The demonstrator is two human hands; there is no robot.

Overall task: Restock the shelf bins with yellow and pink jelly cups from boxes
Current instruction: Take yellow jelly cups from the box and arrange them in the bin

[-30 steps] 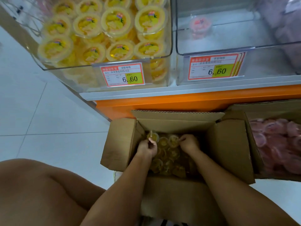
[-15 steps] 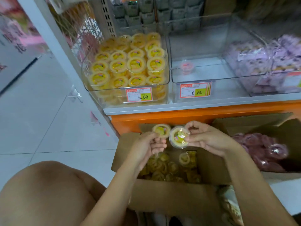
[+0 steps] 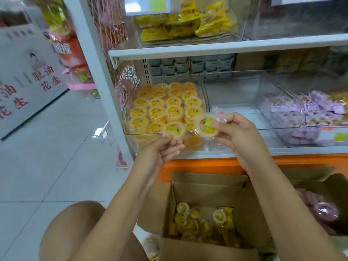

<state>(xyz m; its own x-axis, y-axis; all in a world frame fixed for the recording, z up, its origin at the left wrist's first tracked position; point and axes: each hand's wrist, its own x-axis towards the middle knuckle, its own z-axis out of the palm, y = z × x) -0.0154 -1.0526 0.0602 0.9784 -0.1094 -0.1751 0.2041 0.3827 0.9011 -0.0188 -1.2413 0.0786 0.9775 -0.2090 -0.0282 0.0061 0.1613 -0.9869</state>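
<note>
My right hand [image 3: 239,132] pinches a yellow jelly cup [image 3: 206,126] by its rim, in front of the gap between two clear shelf bins. My left hand [image 3: 162,147] is palm up with fairly straight fingers. Its fingertips touch the lower edge of another yellow cup [image 3: 174,130] at the front rim of the left bin [image 3: 126,117], which is packed with yellow cups. The middle bin [image 3: 235,87] holds a single pink cup [image 3: 219,113]. Below, an open cardboard box [image 3: 207,187] holds several yellow cups. A second box [image 3: 337,187] at the right holds pink cups [image 3: 324,211].
A bin of purple packets [image 3: 301,108] stands to the right of the middle bin. Yellow packets [image 3: 188,21] fill the shelf above. An orange base [image 3: 197,164] runs under the shelf. My knee [image 3: 75,232] is at the lower left, over white floor tiles [image 3: 47,166].
Both hands rose out of the yellow box, each with a yellow cup, up to the bins. The left cup is now at the left bin's front rim. The camera tilted upward.
</note>
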